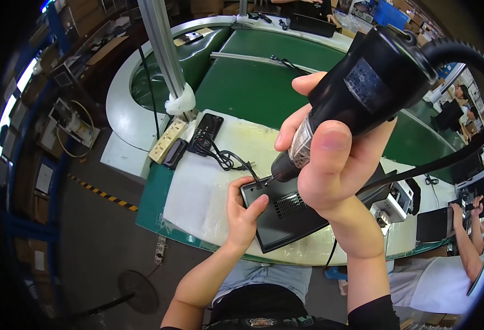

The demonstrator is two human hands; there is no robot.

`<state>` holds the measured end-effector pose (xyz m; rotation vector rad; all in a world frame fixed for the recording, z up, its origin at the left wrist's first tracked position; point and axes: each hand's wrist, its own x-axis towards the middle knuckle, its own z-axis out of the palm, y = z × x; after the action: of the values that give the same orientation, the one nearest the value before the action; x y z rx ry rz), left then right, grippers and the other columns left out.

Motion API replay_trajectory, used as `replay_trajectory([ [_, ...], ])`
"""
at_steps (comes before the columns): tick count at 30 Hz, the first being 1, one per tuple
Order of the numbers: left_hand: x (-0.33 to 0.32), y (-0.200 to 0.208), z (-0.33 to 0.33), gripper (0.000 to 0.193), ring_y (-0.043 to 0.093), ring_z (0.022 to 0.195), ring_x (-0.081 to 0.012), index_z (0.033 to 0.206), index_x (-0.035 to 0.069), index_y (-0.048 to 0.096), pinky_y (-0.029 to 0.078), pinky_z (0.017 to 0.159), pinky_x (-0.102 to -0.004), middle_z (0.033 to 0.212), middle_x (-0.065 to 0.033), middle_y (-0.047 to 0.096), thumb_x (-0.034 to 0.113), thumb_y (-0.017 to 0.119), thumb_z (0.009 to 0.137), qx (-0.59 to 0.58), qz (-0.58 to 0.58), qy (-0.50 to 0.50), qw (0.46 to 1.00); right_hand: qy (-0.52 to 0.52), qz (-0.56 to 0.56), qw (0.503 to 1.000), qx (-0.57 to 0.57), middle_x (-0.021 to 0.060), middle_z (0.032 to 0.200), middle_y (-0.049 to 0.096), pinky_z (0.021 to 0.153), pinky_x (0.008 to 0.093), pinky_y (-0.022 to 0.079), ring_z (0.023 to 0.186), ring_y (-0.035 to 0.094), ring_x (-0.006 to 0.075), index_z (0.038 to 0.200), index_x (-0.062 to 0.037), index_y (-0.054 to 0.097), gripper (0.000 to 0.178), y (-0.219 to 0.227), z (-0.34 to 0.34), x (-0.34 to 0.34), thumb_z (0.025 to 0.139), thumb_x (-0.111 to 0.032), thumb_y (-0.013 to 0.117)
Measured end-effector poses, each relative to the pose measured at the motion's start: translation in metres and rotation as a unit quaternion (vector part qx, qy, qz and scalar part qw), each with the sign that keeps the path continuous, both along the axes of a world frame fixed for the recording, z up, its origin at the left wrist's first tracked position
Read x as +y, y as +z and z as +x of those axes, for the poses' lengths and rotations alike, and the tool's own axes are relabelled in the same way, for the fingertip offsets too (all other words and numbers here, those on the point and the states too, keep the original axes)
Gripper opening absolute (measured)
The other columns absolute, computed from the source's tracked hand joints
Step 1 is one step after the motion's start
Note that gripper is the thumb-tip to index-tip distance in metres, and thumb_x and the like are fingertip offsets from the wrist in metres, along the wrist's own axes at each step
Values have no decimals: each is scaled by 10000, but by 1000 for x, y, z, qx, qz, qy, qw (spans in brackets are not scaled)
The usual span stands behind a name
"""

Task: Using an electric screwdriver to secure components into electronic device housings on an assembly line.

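My right hand (335, 170) is wrapped round a black corded electric screwdriver (374, 82), held tilted with its nose pointing down and left. The screwdriver's tip meets the far left corner area of a flat black device casing (277, 234); whether it touches a screw is too small to tell. My left hand (243, 217) grips that casing at its left end, thumb on top and fingers round the far edge. A slotted vent (290, 205) shows on the casing's top. My right hand and forearm hide the casing's right part.
Left of the casing lie a coiled black cord (225, 160), a black remote-like thing (209, 129) and a cream power strip (168, 141). A metal post (167, 49) rises beside a green conveyor belt (253, 82). A small white-cased unit (398, 202) and a co-worker's hand (457, 214) are at right.
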<state>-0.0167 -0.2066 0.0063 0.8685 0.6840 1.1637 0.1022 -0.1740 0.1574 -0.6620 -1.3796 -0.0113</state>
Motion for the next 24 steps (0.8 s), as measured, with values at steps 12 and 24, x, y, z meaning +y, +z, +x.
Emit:
replay_trajectory([
  [12, 1, 0, 3, 453, 527, 898, -111, 1207, 27, 443, 464, 757, -223, 1048, -59, 519, 23, 661, 810, 36, 13, 18, 999, 36, -74, 996, -18, 190, 1051, 579, 556, 241, 483, 648, 583, 125, 1276, 42, 263, 629, -15, -6, 3, 903, -286, 649],
  [24, -4, 4, 6, 605, 492, 1177, -240, 1367, -32, 382, 384, 1007, -330, 1295, -135, 480, 13, 555, 789, 24, 10, 33, 999, 3, -32, 998, -54, 163, 1030, 616, 788, 308, 505, 839, 646, 218, 1434, 65, 203, 815, -21, -9, 8, 865, -234, 706],
])
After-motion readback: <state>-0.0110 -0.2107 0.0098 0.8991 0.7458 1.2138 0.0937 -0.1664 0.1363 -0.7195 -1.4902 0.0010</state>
